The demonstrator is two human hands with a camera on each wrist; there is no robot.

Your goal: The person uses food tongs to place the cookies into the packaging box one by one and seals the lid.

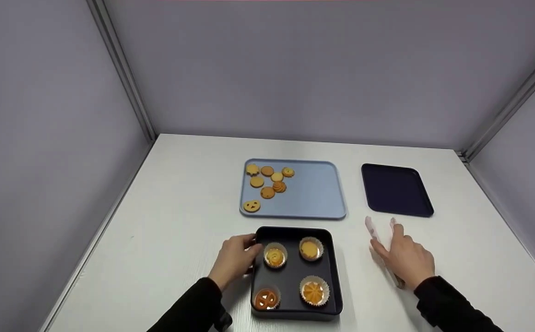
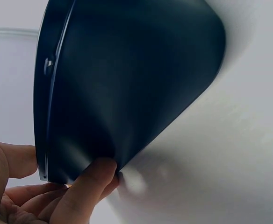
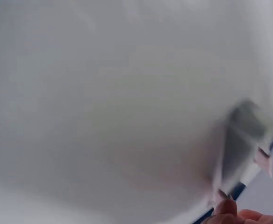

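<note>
My left hand (image 1: 236, 258) grips the left side of a black square baking pan (image 1: 290, 272), thumb at the rim and fingers against the outer wall. In the left wrist view the thumb and fingers pinch the corner of the pan (image 2: 127, 70). Inside it stand several cookies in pale paper cups, among them a flower-patterned cookie (image 1: 313, 292) and a pretzel-shaped one (image 1: 266, 299). To the right, my right hand (image 1: 410, 260) holds a pair of tongs (image 1: 371, 227) with pinkish tips, spread apart and pointing away from me. The right wrist view shows them blurred.
Beyond the pan lies a light blue tray (image 1: 315, 191) with several cookies grouped on its left half. A dark navy tray (image 1: 397, 190) lies at the back right, just past the tong tips. Grey walls (image 1: 295, 69) enclose the white table (image 1: 179, 198).
</note>
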